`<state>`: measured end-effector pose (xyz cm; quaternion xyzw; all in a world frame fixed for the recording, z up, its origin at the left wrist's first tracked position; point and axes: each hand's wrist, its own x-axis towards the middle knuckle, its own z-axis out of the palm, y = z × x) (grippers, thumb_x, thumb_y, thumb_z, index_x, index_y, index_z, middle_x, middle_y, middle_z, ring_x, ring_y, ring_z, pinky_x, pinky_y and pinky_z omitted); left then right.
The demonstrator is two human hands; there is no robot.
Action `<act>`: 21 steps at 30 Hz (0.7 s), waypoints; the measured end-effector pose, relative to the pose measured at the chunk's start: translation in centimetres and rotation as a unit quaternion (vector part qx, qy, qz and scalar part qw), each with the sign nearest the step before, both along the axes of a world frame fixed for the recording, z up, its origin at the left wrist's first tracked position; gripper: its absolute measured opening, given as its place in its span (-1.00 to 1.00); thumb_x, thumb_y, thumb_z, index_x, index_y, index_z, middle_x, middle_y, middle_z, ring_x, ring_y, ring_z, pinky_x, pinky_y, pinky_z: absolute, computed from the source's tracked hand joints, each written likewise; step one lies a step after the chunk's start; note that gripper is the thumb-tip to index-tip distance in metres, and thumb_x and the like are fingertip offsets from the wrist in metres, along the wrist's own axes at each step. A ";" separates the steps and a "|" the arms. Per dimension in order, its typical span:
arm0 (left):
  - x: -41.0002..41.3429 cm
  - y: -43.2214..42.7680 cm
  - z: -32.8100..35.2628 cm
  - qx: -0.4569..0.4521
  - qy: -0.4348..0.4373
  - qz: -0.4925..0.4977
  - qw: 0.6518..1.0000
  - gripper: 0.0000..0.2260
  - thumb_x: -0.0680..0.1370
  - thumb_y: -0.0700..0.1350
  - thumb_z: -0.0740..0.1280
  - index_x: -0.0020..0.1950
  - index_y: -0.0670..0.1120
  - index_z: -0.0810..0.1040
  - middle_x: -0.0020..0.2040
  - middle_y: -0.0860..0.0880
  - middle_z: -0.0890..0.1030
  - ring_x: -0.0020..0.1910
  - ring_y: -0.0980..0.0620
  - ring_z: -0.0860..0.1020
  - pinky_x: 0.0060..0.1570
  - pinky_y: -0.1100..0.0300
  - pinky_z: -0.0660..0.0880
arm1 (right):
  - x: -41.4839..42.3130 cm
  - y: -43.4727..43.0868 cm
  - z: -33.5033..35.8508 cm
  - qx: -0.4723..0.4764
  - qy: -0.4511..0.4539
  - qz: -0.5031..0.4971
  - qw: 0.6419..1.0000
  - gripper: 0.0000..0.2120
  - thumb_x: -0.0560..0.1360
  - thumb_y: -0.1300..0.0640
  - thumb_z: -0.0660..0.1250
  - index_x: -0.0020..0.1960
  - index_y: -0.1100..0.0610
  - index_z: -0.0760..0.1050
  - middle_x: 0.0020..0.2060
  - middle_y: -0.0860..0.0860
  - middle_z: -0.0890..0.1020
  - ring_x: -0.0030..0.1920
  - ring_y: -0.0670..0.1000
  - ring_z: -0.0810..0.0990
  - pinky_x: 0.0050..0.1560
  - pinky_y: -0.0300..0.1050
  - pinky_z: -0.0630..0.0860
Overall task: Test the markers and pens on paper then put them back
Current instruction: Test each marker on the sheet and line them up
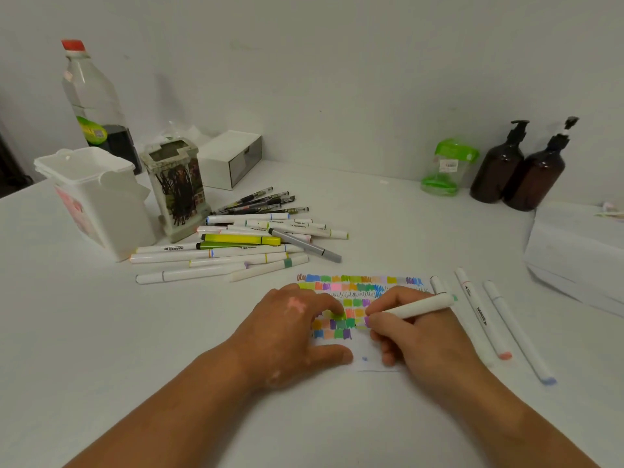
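A sheet of paper [358,288] covered with coloured swatches lies on the white table. My left hand [293,329] rests flat on the paper's left part with fingers spread, holding it down. My right hand [412,329] grips a white marker [418,307], its tip on the paper near a purple swatch. A pile of markers and pens [243,244] lies behind the paper to the left. Three white markers [483,315] lie to the right of the paper.
A white plastic container [98,201] and a patterned pen holder [179,187] stand at the back left, with a bottle [91,96] and a white box [229,157] behind. A green jar [445,167], two brown pump bottles [520,167] and a white box [577,251] sit at the right.
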<state>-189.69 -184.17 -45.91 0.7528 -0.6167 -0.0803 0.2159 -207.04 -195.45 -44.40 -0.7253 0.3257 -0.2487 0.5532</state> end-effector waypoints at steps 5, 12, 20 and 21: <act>0.1 -0.2 -0.2 0.014 -0.005 0.000 1.000 -0.44 0.38 0.46 0.32 0.31 0.27 0.49 0.22 0.19 0.56 -0.01 0.21 0.33 0.04 0.26 0.30 | -0.2 -0.2 -0.3 -0.101 0.098 -0.009 0.990 -0.86 0.46 0.14 0.46 -0.21 -0.08 0.62 -0.43 0.02 0.66 -0.49 0.00 0.61 -0.45 -0.23 0.49; 0.2 -0.3 -0.4 0.022 -0.006 0.006 1.000 -0.45 0.38 0.45 0.33 0.31 0.27 0.48 0.23 0.19 0.55 -0.01 0.20 0.33 0.04 0.27 0.30 | -0.2 -0.2 -0.2 -0.135 0.121 0.002 0.983 -0.88 0.46 0.10 0.46 -0.20 -0.10 0.63 -0.41 -0.03 0.67 -0.44 -0.02 0.63 -0.43 -0.28 0.51; 0.2 -0.4 -0.4 0.028 -0.001 0.011 1.000 -0.45 0.38 0.44 0.34 0.30 0.27 0.48 0.21 0.19 0.54 -0.02 0.20 0.33 0.02 0.28 0.29 | -0.2 -0.1 -0.1 -0.139 0.121 0.007 0.983 -0.86 0.46 0.14 0.45 -0.21 -0.09 0.62 -0.43 -0.03 0.66 -0.47 -0.02 0.63 -0.45 -0.31 0.47; 0.2 -0.4 -0.4 0.029 -0.001 0.011 1.000 -0.45 0.38 0.44 0.34 0.30 0.27 0.48 0.21 0.19 0.54 -0.02 0.20 0.33 0.02 0.28 0.29 | -0.2 -0.1 -0.1 -0.137 0.124 0.014 0.983 -0.86 0.45 0.14 0.45 -0.21 -0.08 0.62 -0.43 -0.02 0.65 -0.47 -0.01 0.63 -0.46 -0.30 0.47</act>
